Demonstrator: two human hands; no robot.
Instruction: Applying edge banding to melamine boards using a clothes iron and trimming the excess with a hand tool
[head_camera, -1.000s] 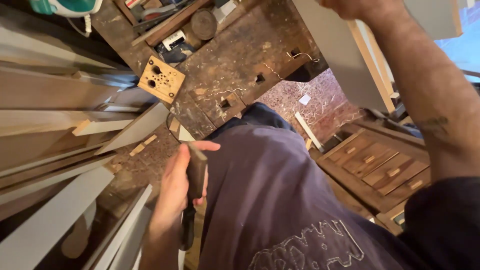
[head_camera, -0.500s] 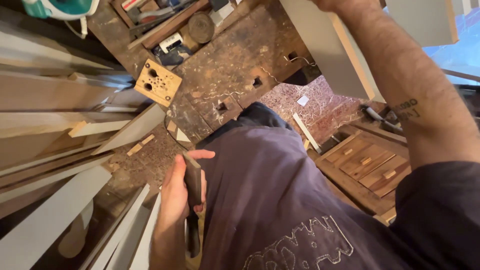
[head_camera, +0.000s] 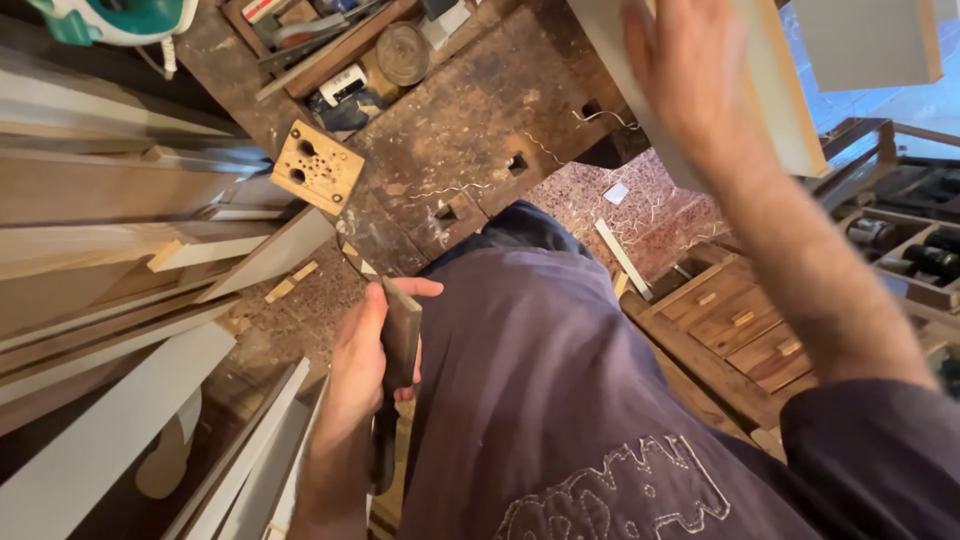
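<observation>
My left hand (head_camera: 368, 355) grips a dark flat tool, a long narrow bar (head_camera: 397, 350), held low beside my hip against my purple shirt. Its lower end runs down past my wrist. My right hand (head_camera: 690, 70) is raised at the top and presses flat on a pale wooden board (head_camera: 775, 90) that stands tilted above the workbench (head_camera: 470, 130). A small light wooden block with holes (head_camera: 316, 166) lies on the bench's left corner, well above my left hand.
Long pale boards and planks (head_camera: 120, 330) lean in a stack at the left. A tray of small tools (head_camera: 350, 50) sits at the bench's back. A wooden drawer unit (head_camera: 740, 330) stands at the right on a speckled floor (head_camera: 650, 210) with shavings.
My right hand and forearm have swung down and left into view on the pale board. My left hand has shifted slightly with the dark tool still in it.
</observation>
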